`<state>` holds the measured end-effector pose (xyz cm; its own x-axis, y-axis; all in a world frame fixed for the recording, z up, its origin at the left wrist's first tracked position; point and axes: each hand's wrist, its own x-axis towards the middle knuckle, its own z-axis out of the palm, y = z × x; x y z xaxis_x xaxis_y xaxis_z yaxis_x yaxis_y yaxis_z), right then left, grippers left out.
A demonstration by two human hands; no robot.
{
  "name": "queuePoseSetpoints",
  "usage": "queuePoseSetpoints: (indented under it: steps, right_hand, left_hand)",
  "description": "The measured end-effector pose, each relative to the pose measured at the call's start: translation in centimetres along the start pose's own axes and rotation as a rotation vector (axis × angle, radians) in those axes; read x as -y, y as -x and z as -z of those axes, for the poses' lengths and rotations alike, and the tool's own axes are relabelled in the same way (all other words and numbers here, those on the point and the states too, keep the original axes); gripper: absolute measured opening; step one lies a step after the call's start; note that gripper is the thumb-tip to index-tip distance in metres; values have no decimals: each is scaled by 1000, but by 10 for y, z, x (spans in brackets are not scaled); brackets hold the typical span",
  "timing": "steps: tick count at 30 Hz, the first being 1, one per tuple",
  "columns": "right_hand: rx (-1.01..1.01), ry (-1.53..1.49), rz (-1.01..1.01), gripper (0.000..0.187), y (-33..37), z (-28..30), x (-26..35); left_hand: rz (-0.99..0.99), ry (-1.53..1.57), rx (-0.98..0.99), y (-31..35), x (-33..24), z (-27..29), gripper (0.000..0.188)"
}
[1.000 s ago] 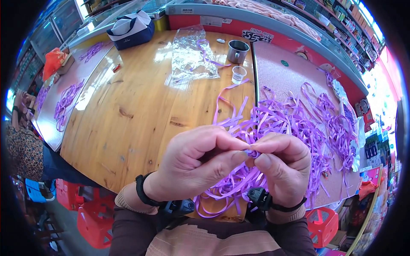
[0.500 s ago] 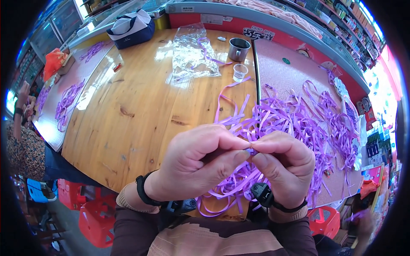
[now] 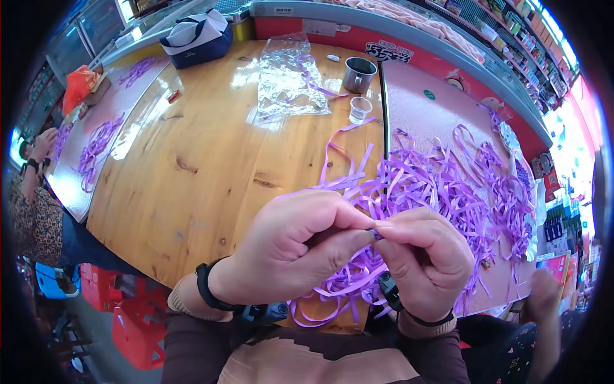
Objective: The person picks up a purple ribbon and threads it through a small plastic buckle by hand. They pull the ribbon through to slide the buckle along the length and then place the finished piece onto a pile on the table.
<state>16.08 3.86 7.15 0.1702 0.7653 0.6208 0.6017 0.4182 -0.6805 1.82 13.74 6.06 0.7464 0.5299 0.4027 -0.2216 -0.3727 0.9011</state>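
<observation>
Purple ribbon strip (image 3: 376, 233), only a small bit of it visible, sits pinched at the spot where the two hands meet, low in the head view and above the near edge of the wooden table (image 3: 192, 173); the left hand (image 3: 291, 253) is curled closed with thumb and forefinger pressed on that bit, and the right hand (image 3: 425, 259) is likewise closed, its fingertips meeting the left's on the same piece. Compared with a second ago the hands have barely shifted; the pinch point is in the same place, the fingers look drawn a little tighter together, and the view itself has only tilted slightly; so, as a judgement, the fine finger work on this one strip is ongoing rather than finished. Beneath and beyond the hands lies the loose heap of purple ribbon strips (image 3: 441, 185), spread over the right part of the table; further off stand a metal cup (image 3: 359, 74) and, just beside it, a small clear plastic cup (image 3: 360, 109), with a clear plastic bag (image 3: 288, 83) to their left and a dark blue and white bag (image 3: 195, 40) at the far edge; another person's arm (image 3: 32, 160) shows at the left rim.
</observation>
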Motion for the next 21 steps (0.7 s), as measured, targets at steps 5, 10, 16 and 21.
queuePoseSetpoints:
  steps: [5,10,16,21]
  right_hand:
    - [-19,-42,-50,15,2,0,-1]
    - [-16,-187,-173,14,4,0,-1]
    - [22,-404,-213,16,5,7,0]
    - [47,-353,-221,15,2,8,2]
  left_hand:
    - [-207,-140,-71,-3,3,-6,10]
    - [-312,-235,-110,-3,8,-9,14]
    - [-518,-385,-79,-1,4,-9,17]
    - [-500,-386,-129,-4,3,-7,18]
